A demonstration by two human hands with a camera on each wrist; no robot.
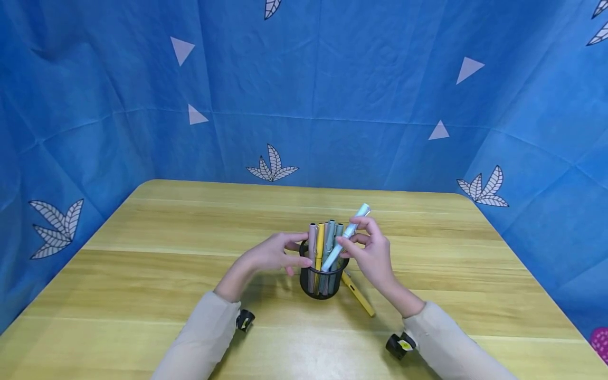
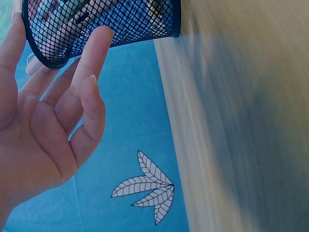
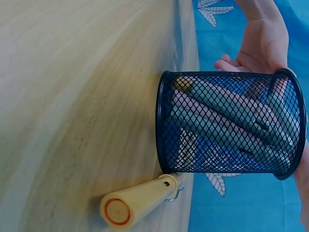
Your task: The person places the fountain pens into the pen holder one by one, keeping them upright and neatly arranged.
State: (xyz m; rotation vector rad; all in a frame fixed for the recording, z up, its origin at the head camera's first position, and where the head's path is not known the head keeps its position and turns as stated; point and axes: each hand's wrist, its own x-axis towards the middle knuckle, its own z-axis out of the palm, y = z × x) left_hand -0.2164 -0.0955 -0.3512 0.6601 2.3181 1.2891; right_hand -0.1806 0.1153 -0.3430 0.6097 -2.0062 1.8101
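A black mesh pen holder (image 1: pixel 320 285) stands upright on the table, with several capped pens in it, among them a yellow pen (image 1: pixel 320 240) and a mauve pen (image 1: pixel 312 241). My left hand (image 1: pixel 272 254) holds its left side near the rim, thumb in front and a finger behind; the other fingers (image 2: pixel 94 53) are loosely bent beside the mesh. Between thumb and fingers my right hand (image 1: pixel 372 253) pinches a light blue pen (image 1: pixel 363 210), slanted, its lower end within the holder's mouth. Another yellow pen (image 1: pixel 358 295) lies on the table against the holder's right side.
The wooden table (image 1: pixel 166 295) reaches back to a blue curtain (image 1: pixel 304 79) with leaf and triangle prints. Black wrist cameras (image 1: pixel 245 320) sit by both sleeves, close above the tabletop.
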